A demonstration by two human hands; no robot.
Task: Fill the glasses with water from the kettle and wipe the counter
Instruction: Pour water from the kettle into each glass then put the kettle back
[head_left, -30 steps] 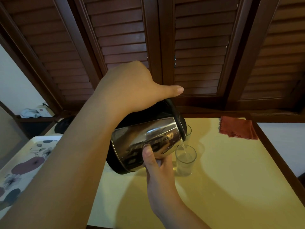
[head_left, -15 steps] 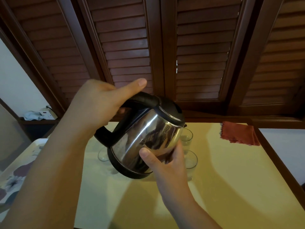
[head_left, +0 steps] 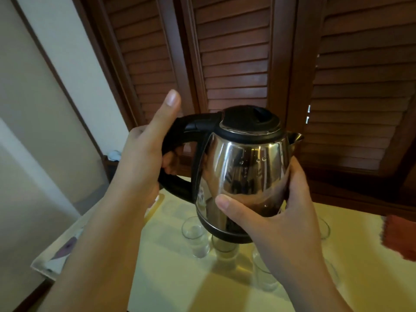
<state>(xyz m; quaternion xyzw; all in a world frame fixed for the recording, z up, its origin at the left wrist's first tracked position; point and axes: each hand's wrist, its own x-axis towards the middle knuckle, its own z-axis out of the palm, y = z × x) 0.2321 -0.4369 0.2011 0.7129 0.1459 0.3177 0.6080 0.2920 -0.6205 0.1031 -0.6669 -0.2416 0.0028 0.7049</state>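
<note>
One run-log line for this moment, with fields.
kettle: upright, lifted | left hand: grips handle | right hand: holds body | glasses: below

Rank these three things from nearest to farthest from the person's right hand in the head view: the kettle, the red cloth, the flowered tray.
1. The kettle: the right hand holds its lower body.
2. The red cloth: on the counter at the right edge of the picture.
3. The flowered tray: at the far left, beyond the left arm.
</note>
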